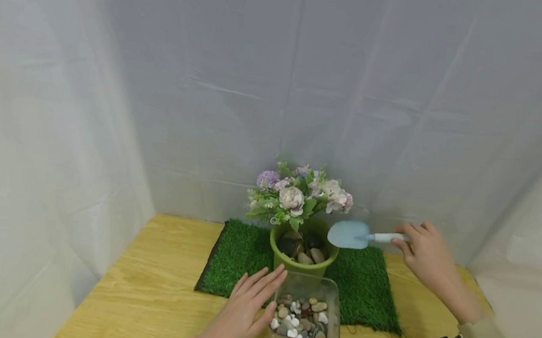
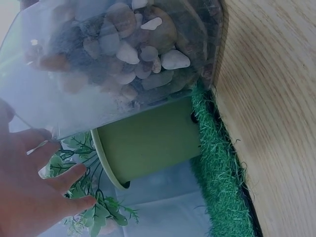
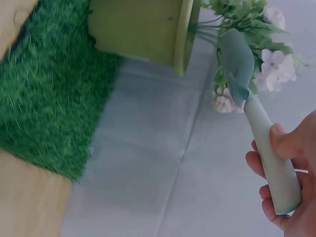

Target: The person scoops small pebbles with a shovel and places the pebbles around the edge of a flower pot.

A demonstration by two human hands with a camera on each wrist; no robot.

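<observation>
My right hand (image 1: 429,257) grips the pale handle of a small blue trowel (image 1: 350,234), whose blade is level with the rim of a green flower pot (image 1: 302,267), at its right side. In the right wrist view the fingers and thumb wrap the trowel's handle (image 3: 271,153). Several large stones (image 1: 305,257) lie in the pot under artificial flowers (image 1: 292,200). My left hand (image 1: 247,311), fingers straight, touches the left side of a clear plastic container (image 1: 335,299) of mixed pebbles (image 1: 301,323). The left wrist view shows pebbles (image 2: 128,52) through the container's wall.
A green artificial turf mat (image 1: 369,292) lies beneath the pot on a wooden table (image 1: 154,273). The clear container stands in front of the pot, near the mat's front edge. Pale sheeting (image 1: 238,104) hangs behind and at both sides.
</observation>
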